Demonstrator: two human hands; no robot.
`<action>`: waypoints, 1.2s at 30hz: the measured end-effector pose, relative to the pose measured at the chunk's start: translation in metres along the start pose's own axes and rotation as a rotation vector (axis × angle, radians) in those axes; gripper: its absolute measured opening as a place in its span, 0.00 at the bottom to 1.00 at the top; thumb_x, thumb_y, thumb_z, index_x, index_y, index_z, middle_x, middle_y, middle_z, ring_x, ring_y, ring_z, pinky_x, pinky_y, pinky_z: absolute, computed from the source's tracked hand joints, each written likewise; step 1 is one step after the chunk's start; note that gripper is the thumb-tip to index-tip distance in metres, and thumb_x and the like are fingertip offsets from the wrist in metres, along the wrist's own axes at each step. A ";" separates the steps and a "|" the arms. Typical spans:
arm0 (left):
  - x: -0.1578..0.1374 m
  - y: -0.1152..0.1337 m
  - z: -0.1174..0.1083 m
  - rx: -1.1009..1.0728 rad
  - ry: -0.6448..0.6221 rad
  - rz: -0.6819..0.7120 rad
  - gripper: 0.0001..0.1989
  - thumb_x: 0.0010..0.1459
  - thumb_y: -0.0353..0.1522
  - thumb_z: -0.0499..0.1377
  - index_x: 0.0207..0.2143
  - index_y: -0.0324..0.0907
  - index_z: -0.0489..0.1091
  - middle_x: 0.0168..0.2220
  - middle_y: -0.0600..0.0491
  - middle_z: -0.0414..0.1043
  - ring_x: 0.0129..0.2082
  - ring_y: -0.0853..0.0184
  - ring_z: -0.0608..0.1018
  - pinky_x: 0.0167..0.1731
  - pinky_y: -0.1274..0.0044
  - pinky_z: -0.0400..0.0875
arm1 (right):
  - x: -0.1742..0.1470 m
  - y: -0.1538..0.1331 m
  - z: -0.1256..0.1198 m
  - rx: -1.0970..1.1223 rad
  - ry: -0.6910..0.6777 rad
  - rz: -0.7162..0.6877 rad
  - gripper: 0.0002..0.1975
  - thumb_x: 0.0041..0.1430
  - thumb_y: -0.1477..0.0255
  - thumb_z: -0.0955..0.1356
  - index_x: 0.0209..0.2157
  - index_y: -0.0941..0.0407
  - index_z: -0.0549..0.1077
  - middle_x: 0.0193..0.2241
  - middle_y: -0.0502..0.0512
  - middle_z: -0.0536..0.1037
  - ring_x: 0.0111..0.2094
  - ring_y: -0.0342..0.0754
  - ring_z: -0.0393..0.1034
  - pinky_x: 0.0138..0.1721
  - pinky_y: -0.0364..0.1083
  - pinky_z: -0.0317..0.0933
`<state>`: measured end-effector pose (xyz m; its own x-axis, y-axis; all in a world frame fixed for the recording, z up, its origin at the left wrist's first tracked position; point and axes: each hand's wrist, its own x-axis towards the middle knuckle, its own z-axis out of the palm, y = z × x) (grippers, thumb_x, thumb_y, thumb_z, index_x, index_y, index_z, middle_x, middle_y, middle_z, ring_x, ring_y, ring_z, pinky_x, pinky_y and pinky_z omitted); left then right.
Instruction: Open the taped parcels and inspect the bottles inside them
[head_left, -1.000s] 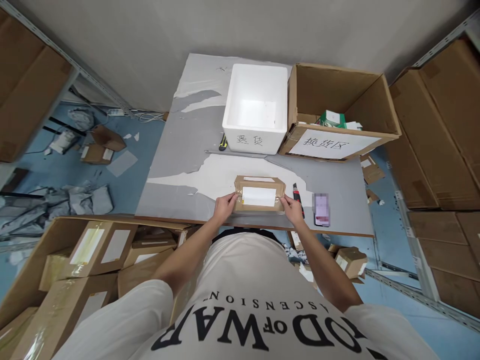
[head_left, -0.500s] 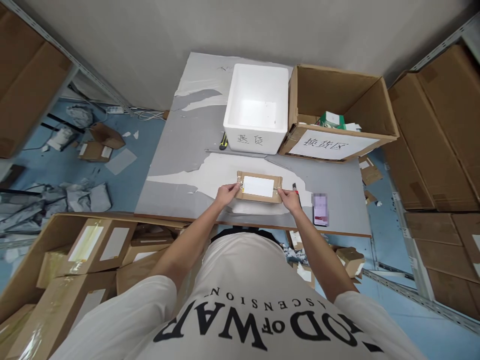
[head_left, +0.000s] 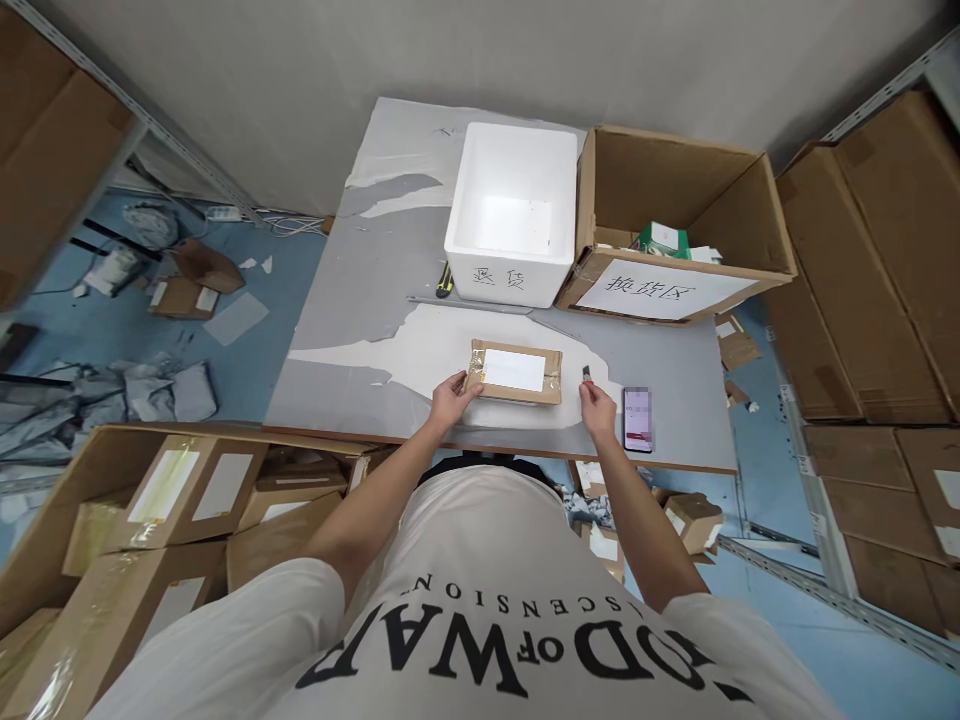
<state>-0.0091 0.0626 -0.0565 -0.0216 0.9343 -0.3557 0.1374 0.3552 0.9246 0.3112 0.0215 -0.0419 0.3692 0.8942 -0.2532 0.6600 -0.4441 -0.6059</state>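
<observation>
A small brown cardboard parcel [head_left: 516, 394] with a white label and clear tape at its ends lies near the front of the table. My left hand [head_left: 452, 401] grips its left front corner, thumb on top. To the right, apart from the parcel, my right hand [head_left: 598, 410] is closed around a red utility knife [head_left: 588, 377], its dark tip pointing away from me. Most of the knife's handle is hidden in the fingers. A phone [head_left: 637, 420] with a lit screen lies just right of that hand.
Behind the parcel stand a white foam box [head_left: 506, 275] and an open carton [head_left: 686, 300] with a green box inside. A yellow-black cutter [head_left: 445, 280] lies by the foam box. A large carton of parcels [head_left: 135, 433] is at lower left. Shelves with cartons [head_left: 832, 270] flank the right.
My right hand has let go of the parcel's right end and moved right and slightly nearer me, with the utility knife now showing upright. My left hand has shifted toward the front corner.
</observation>
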 end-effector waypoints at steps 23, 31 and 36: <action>-0.047 0.022 0.034 1.116 -0.285 0.800 0.30 0.59 0.36 0.54 0.63 0.37 0.55 0.66 0.40 0.51 0.67 0.55 0.53 0.63 0.62 0.48 | 0.033 -0.039 -0.062 0.189 -0.026 -0.163 0.37 0.55 0.67 0.62 0.65 0.54 0.46 0.50 0.61 0.69 0.40 0.50 0.70 0.38 0.49 0.68; -0.042 0.018 0.038 1.170 -0.282 0.768 0.32 0.57 0.37 0.55 0.63 0.38 0.55 0.66 0.42 0.52 0.67 0.55 0.53 0.62 0.63 0.50 | 0.003 -0.171 -0.041 -0.468 -0.564 -0.846 0.29 0.64 0.72 0.57 0.66 0.52 0.49 0.54 0.63 0.68 0.50 0.56 0.67 0.48 0.53 0.61; -0.043 0.020 0.040 1.181 -0.301 0.715 0.35 0.54 0.39 0.57 0.63 0.39 0.54 0.67 0.44 0.48 0.67 0.55 0.51 0.62 0.63 0.48 | 0.009 -0.182 -0.024 -0.815 -0.698 -0.936 0.31 0.65 0.75 0.56 0.67 0.48 0.45 0.46 0.63 0.71 0.43 0.56 0.71 0.39 0.48 0.61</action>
<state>0.0341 0.0285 -0.0284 0.5931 0.8049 -0.0194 0.7684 -0.5586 0.3123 0.2103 0.1091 0.0840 -0.6409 0.6095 -0.4667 0.7514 0.6226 -0.2187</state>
